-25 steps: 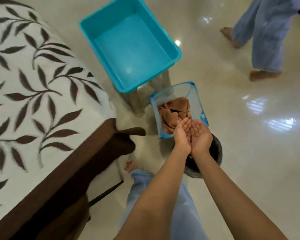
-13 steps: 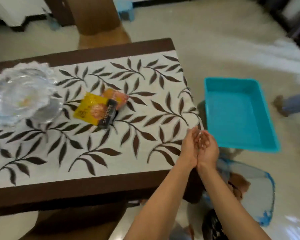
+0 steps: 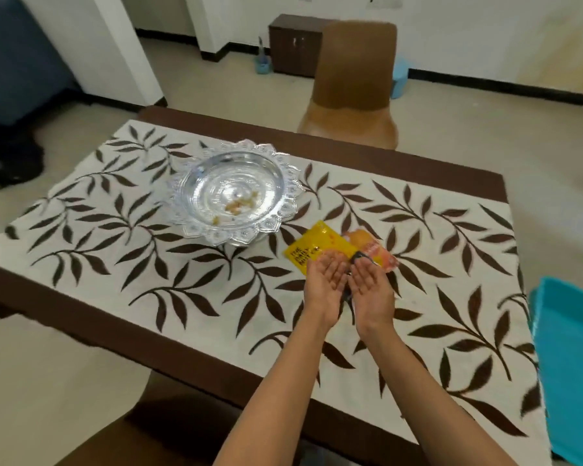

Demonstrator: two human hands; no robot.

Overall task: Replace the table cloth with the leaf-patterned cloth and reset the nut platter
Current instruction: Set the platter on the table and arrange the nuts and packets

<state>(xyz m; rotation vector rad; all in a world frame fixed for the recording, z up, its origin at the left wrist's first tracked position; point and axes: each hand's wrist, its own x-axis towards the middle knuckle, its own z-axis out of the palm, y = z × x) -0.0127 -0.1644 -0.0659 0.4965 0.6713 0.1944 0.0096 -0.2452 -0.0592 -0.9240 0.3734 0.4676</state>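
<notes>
Just now, the view had swung up from the floor at the table's right end and back over the tabletop, and the cupped hands had travelled with it. Nearest, the left hand [image 3: 327, 280] and right hand [image 3: 372, 287] hovered side by side, palms up, fingers loosely straightened into a shallow scoop. Neither gripped anything, and I could not tell whether any small bits lay in the palms. Beneath them the leaf-patterned cloth [image 3: 182, 297] already covered the table [image 3: 81, 317] flat, so the swap of cloths looked done. Just past the fingertips lay a yellow packet [image 3: 312, 245] overlapping an orange packet [image 3: 374, 245], both unopened as far as I could judge. Farther left and well apart from the hands, the glass platter [image 3: 189, 227] stood on the cloth with only a few nuts [image 3: 239, 205] scattered in its middle. That suggested the resetting was barely begun, with tipping the scoop into the platter or opening a packet as the likely next step. The teal tub [image 3: 572, 348] sat off the right edge, and a brown chair [image 3: 354, 79] stood beyond the far side.
</notes>
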